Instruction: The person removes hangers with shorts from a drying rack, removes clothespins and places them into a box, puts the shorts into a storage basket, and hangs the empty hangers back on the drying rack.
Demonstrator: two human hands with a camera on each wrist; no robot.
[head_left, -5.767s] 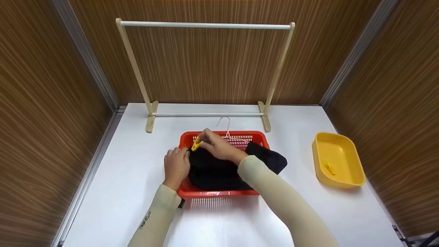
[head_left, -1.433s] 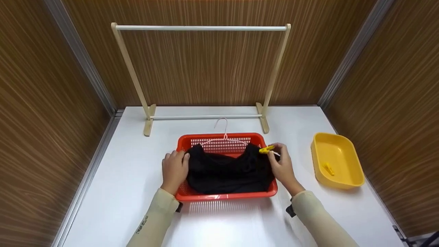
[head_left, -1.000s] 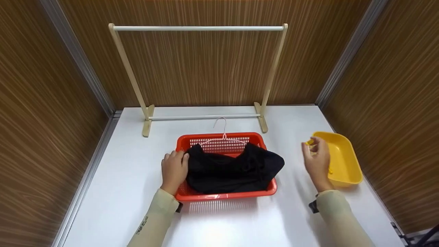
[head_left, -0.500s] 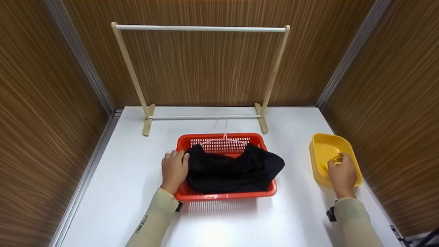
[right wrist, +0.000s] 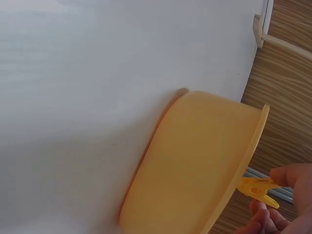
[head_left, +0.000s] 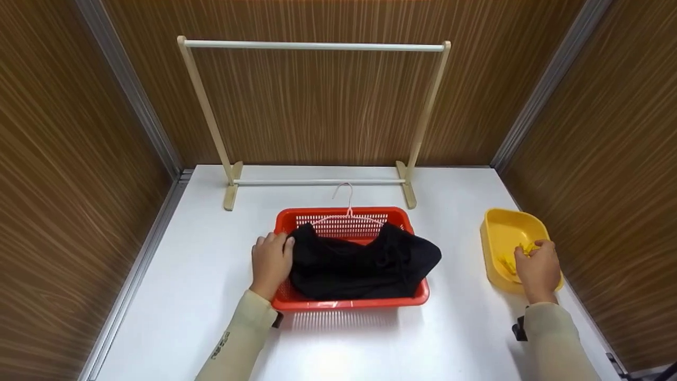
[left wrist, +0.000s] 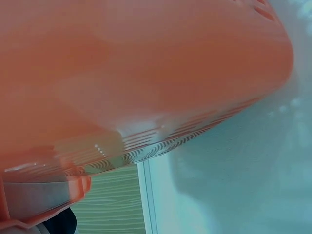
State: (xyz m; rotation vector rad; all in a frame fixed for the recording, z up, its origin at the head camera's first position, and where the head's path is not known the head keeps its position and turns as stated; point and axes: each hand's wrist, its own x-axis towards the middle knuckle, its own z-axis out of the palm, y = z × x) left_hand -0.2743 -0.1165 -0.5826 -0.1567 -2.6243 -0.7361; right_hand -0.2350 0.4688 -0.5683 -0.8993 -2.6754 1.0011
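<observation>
A black garment [head_left: 354, 270] lies in the red basket [head_left: 351, 304], its neckline around a pink hanger [head_left: 349, 212] whose hook points up toward the back. At the basket's left edge, my left hand [head_left: 271, 264] holds the garment's left shoulder, the thumb lying over the cloth. My right hand [head_left: 539, 271] is over the yellow container [head_left: 491, 248] and pinches a yellow clothespin [right wrist: 257, 187] between thumb and fingers, just past the rim in the right wrist view. Another yellow clothespin [head_left: 508, 264] lies in the container. The left wrist view shows mostly the basket's outside wall [left wrist: 146, 73].
Behind the basket stands a wooden garment rack with a white top bar [head_left: 317, 46] and a low crossbar [head_left: 317, 182]. Wood-patterned panels [head_left: 338, 106] enclose the white table [head_left: 206, 243] at the back and sides.
My right hand has moved from the garment's right shoulder rightward to the yellow container, carrying the clothespin taken off there. The garment's right shoulder is free of a clip. The left hand stays put.
</observation>
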